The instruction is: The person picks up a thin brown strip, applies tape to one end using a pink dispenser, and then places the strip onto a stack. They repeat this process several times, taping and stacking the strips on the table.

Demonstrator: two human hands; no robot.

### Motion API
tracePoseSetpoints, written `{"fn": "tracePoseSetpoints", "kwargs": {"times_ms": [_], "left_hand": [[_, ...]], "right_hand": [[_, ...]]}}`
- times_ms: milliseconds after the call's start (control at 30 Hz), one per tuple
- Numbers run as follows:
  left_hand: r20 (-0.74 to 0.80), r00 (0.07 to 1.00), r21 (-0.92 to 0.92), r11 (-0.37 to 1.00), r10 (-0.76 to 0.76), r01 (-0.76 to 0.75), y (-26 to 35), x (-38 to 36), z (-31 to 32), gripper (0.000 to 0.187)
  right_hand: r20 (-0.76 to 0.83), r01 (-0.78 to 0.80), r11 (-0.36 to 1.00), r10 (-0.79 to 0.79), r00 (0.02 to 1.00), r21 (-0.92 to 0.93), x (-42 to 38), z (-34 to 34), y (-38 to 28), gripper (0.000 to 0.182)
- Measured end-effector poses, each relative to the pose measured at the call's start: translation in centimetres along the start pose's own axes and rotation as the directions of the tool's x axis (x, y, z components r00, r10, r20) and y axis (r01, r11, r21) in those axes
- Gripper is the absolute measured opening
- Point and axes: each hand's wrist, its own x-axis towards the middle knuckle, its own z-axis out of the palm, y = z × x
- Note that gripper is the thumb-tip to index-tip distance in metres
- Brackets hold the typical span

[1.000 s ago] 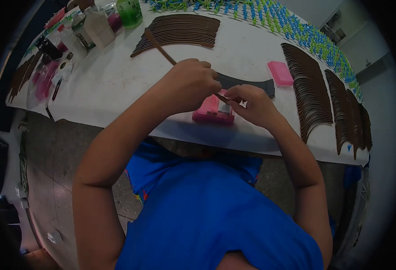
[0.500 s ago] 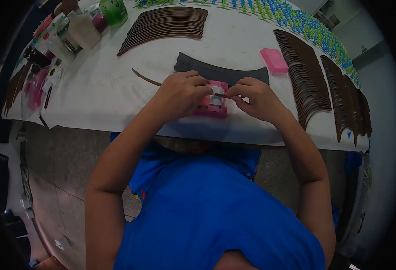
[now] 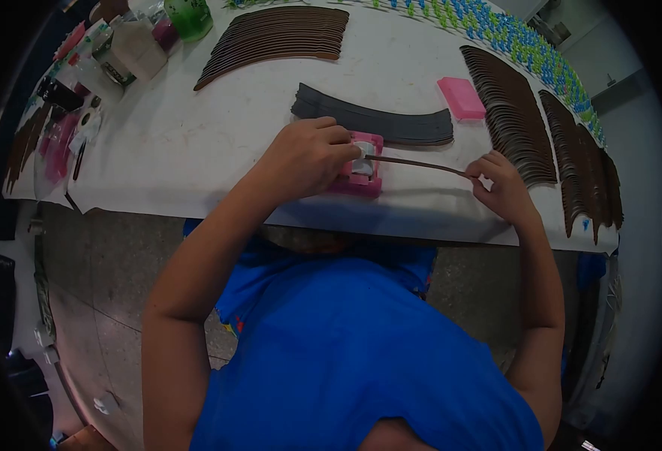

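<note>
My right hand (image 3: pixel 505 188) pinches the right end of a thin brown strip (image 3: pixel 421 163), slightly curved and held almost level above the table. The strip's left end runs to the fingertips of my left hand (image 3: pixel 312 159), which are closed around it with a small whitish bit showing between them. Directly under those fingers stands a pink holder (image 3: pixel 376 184) with a white and grey roll-like part (image 3: pixel 362 167) inside. My left hand partly hides the holder. Just behind lies a curved stack of dark grey strips (image 3: pixel 376 120).
A pink block (image 3: pixel 462 98) lies at right, beside rows of brown strips (image 3: pixel 515 120). Another brown row (image 3: pixel 275 43) is at the back. Bottles (image 3: pixel 137 49) and a green container (image 3: pixel 190 19) crowd the far left. Blue and green pieces (image 3: pixel 496 45) line the back right edge.
My right hand has moved right, drawing the brown strip along. The strip's tail that stuck out left of my left hand is gone from there. My left hand has stayed in place.
</note>
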Motion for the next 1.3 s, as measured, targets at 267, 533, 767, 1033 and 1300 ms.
{"fn": "tracePoseSetpoints", "kwargs": {"times_ms": [267,533,767,1033,1300], "left_hand": [[0.038,0.999,-0.027,0.999,0.023,-0.022,0.4,1.3,0.1,0.021],[-0.084,0.996,-0.186,0.982,-0.032,0.016,1.0,2.8,2.4,0.022],[-0.096,0.972,-0.348,0.922,-0.215,0.169,2.0,4.0,3.6,0.021],[0.444,0.833,-0.868,0.071,-0.33,0.491,0.4,3.5,-1.4,0.015],[0.427,0.843,-0.847,-0.471,-0.326,0.247,-3.4,-1.4,-3.5,0.016]], "right_hand": [[-0.041,-0.177,0.975,0.174,0.984,-0.132,-3.3,-2.5,1.4,0.02],[-0.311,-0.126,0.959,0.042,0.95,-0.254,-0.9,-8.8,1.1,0.024],[-0.381,-0.024,0.922,-0.136,0.914,-0.387,3.5,-13.9,0.4,0.025],[-0.197,-0.169,0.963,0.211,0.957,0.211,4.7,-14.0,4.2,0.016],[0.277,-0.338,0.534,0.193,0.941,0.775,3.8,-3.9,6.3,0.011]]}}
